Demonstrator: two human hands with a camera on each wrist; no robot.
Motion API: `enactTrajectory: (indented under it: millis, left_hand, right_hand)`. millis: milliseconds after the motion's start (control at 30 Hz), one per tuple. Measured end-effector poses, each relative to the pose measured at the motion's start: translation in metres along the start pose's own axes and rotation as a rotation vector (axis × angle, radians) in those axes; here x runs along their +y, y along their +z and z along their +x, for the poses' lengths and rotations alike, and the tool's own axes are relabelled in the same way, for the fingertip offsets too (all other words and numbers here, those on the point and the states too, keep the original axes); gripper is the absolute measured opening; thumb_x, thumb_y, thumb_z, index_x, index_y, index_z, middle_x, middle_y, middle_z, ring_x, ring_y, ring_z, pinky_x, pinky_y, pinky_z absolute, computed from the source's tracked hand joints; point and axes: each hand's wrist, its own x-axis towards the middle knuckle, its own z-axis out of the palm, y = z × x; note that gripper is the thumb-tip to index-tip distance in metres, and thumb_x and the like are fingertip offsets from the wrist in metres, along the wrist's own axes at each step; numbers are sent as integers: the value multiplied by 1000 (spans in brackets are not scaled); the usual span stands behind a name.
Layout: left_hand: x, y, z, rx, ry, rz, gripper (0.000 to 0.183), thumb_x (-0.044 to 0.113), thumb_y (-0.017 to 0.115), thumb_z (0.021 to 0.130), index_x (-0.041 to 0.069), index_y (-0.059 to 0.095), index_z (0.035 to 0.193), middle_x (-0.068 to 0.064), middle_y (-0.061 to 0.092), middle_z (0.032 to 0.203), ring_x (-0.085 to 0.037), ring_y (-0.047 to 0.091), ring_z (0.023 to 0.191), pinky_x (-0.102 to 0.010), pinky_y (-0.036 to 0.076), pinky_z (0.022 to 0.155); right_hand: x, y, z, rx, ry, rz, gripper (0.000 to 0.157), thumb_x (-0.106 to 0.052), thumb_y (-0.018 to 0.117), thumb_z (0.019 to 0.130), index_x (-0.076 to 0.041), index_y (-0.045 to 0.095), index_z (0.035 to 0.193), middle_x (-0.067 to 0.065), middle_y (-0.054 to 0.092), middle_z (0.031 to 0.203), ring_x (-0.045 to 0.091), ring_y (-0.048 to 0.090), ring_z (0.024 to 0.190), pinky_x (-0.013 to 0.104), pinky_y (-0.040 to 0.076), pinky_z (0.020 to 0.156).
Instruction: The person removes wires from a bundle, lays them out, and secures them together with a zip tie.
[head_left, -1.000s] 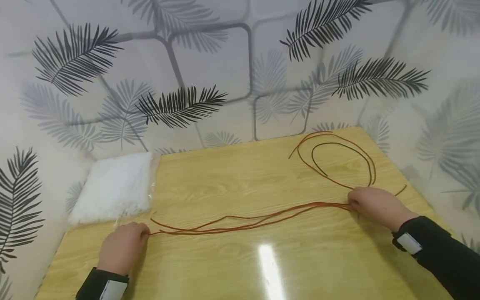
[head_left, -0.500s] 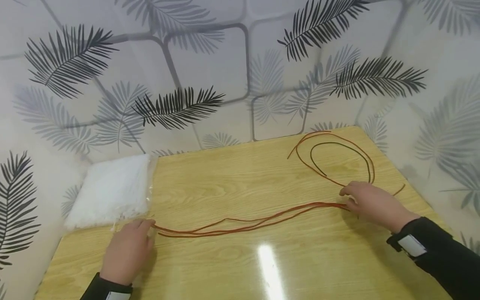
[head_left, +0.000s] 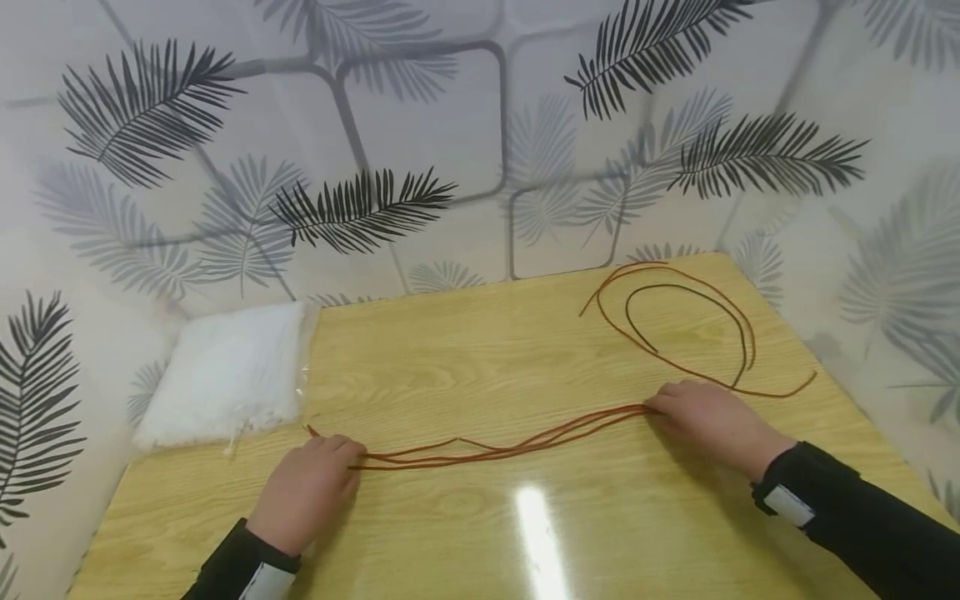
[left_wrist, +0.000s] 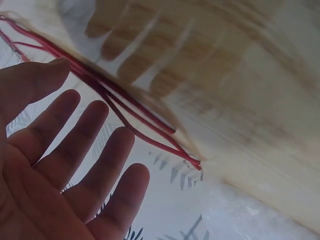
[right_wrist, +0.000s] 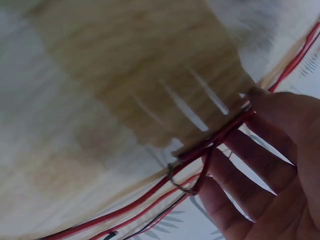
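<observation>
A loose bundle of several thin red wires runs across the table between the two hands. My left hand lies over the bundle's left end, where one wire tip shows past the fingers. In the left wrist view its fingers are fairly straight and spread, with the fingertips right at the red wires. At the other end my right hand pinches the bundle between thumb and fingers. The right wrist view shows the red wires crossing that hand's fingertips, one of them bent back in a small loop.
A clear bag of white material lies at the table's left back. Behind the right hand, a curled red wire surrounds a curved black wire. A patterned wall borders the glossy wooden table.
My left hand has let go of a wire tip and slid right over the bundle. My right hand has loosened, moved left along the wires and pinched them again. The curled wires stayed put.
</observation>
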Motion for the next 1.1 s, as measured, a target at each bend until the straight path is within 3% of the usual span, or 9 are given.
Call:
enactTrajectory:
  millis: [233,533,667,1100]
  left_hand:
    - [-1,7,3,-12,-10,29,15,12,78,84,15,73,98,2,69,94,-23,64,89,-42,53,77]
    - [-3,9,8,17,-16,33,11,9,77,83,19,73,80,6,64,78,-19,59,76,-40,49,70]
    - [-4,10,9,4,-11,35,10,9,76,84,18,73,80,5,64,77,-19,60,74,-39,50,69]
    - [-2,5,9,-59,-91,28,7,9,76,84,15,74,81,3,64,74,-18,62,66,-39,51,63]
  right_hand:
    - [6,2,-3,-22,20,-5,11,-4,73,87,-11,70,96,-3,63,88,16,63,82,38,54,74]
    - [12,2,-6,-52,79,19,11,-7,74,88,-15,67,89,-8,57,81,8,55,75,35,52,69]
    - [13,3,-8,-52,79,8,10,-8,74,88,-15,67,89,-8,57,81,8,54,74,36,52,69]
    - [7,4,-5,-26,61,-87,10,-10,76,86,-13,68,83,-5,58,75,12,58,69,36,53,66]
